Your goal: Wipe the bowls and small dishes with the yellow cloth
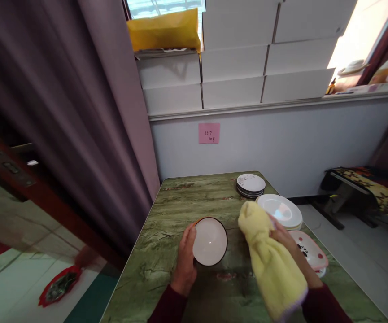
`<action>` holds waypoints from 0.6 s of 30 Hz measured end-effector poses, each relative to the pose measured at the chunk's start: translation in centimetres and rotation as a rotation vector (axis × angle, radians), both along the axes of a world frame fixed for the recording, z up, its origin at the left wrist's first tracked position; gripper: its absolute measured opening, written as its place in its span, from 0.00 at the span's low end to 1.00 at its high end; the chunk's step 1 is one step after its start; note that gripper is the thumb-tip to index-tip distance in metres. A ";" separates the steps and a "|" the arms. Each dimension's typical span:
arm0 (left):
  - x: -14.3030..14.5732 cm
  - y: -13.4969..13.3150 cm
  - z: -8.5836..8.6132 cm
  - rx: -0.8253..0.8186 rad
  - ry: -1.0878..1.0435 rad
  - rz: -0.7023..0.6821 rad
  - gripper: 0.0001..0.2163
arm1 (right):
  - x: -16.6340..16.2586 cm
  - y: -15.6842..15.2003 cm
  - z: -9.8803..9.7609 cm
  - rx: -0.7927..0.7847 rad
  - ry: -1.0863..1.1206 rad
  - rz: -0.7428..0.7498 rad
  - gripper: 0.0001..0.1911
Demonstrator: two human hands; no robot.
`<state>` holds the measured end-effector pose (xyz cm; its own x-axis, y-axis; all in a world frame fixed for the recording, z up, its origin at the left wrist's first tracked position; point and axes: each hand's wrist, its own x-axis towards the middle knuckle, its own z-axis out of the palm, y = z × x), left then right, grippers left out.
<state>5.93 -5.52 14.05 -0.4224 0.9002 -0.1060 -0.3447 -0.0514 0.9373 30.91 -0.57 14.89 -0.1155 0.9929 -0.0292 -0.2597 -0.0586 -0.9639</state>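
Note:
My left hand [184, 262] grips the left rim of a white bowl with a dark rim [210, 241], tilted up so that its inside faces me, above the green marbled table [167, 233]. My right hand [286, 240] is closed on a yellow cloth [269, 264] that drapes over my wrist and forearm. The cloth's bunched top is just to the right of the bowl and not touching it.
A stack of small patterned plates [250, 184] sits at the table's far edge. A stack of larger white plates [281, 211] lies to the right, with a pink-rimmed square dish [311, 253] nearer. A purple curtain [79, 112] hangs left; white boxes [237, 58] line the sill.

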 end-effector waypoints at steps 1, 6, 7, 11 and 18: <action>0.0 -0.3 0.1 -0.009 0.021 -0.039 0.25 | 0.1 0.1 1.1 0.088 -0.095 -0.136 0.33; 1.3 -1.2 0.4 0.156 0.404 -0.129 0.31 | -3.5 -1.5 4.2 0.781 -0.669 -0.292 0.35; 1.5 -1.3 0.4 0.210 0.482 -0.137 0.34 | -4.6 -2.2 4.1 0.906 -0.719 -0.183 0.36; 1.2 -1.4 -0.3 0.320 0.679 -0.144 0.34 | -8.1 -4.2 3.2 1.150 -0.779 0.005 0.31; -0.7 -1.9 -0.1 0.456 0.769 -0.154 0.41 | -8.4 -2.0 4.6 0.738 -0.435 0.163 0.24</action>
